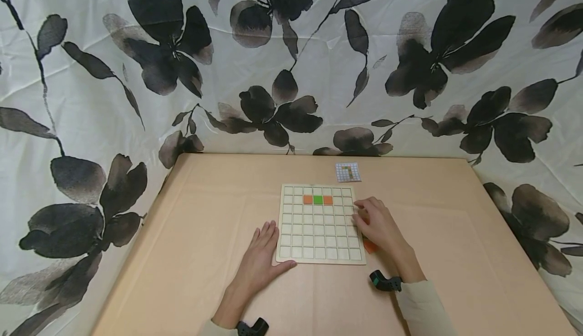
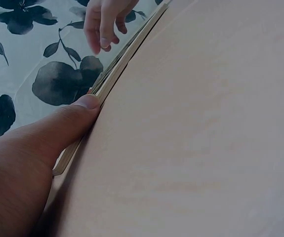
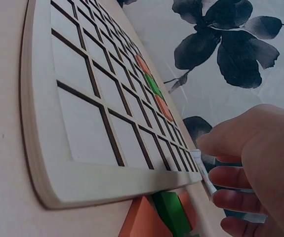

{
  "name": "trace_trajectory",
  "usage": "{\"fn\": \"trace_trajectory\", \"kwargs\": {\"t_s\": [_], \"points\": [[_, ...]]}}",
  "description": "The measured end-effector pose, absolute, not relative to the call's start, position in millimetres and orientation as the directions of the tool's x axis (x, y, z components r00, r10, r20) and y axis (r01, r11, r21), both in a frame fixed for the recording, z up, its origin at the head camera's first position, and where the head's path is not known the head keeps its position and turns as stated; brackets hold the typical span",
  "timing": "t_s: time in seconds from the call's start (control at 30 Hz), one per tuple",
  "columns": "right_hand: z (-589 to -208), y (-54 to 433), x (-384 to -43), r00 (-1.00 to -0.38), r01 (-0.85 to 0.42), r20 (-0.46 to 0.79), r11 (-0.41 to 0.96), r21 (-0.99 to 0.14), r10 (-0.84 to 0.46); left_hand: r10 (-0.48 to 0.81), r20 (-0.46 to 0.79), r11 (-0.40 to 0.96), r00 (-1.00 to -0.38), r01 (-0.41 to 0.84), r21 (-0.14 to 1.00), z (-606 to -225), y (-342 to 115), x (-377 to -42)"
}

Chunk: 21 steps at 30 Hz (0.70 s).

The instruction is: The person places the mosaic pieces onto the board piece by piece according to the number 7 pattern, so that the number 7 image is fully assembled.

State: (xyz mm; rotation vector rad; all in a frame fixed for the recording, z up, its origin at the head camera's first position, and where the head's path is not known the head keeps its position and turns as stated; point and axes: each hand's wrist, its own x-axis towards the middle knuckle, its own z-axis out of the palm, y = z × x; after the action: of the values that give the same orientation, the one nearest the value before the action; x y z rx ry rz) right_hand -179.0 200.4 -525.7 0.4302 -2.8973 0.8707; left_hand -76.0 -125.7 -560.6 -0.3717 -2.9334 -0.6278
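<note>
- grid board (image 1: 319, 255): flat on the table (image 1: 191, 255); nearly square, no clear long axis; side edges run away from the person.
- coloured row (image 1: 318, 200): orange, green, orange, pointing left to right near the far edge.
- left hand (image 1: 257, 259): unclenched, fingers extended beside the left edge, thumb touching the near edge.
- right hand (image 1: 380, 227): loosely curled at the right edge, grasping nothing visible.
- loose blocks (image 3: 171, 212): beside the right edge.
</note>
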Motion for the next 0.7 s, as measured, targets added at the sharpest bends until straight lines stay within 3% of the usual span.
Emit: {"fn": "trace_trajectory", "kwargs": {"t_s": [0.7], "points": [[-531.5, 214.3, -170.2, -0.958, -0.285, 0.176, 0.815, -0.504, -0.226, 0.201, 0.160, 0.877, -0.966, 0.250, 0.409, -560.3, -125.0, -75.7]]}}
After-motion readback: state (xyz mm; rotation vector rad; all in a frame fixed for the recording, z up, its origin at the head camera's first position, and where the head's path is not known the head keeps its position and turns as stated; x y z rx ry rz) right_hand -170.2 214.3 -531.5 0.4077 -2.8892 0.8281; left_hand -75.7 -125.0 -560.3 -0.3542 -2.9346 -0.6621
